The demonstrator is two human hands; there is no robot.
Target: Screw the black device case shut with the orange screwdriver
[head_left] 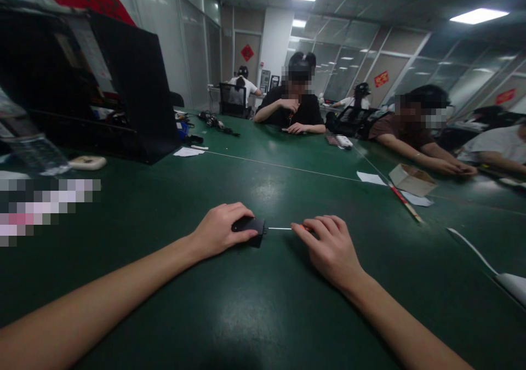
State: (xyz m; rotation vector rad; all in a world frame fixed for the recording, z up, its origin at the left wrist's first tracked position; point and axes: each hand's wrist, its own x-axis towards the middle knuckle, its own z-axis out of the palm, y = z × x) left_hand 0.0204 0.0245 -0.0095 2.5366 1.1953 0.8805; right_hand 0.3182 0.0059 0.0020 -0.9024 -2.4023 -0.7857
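My left hand (219, 228) grips a small black box-shaped object (255, 228) on the green tabletop, thumb on the near side and fingers on the far side. A little metal piece sticks out of the box's right face. In my right hand (331, 249) is a screwdriver (281, 228), its thin bright shaft lying level and pointing left at the box. Only a bit of its orange-red and black handle shows between the fingers. The tip sits very close to the metal piece; whether they touch, I cannot tell.
A large open black box (143, 96) and a clear plastic bottle (33, 134) stand on the left of the green table (172, 315). A beige box (412, 179), paper and a red-striped stick (405, 203) lie at right. Several people sit around.
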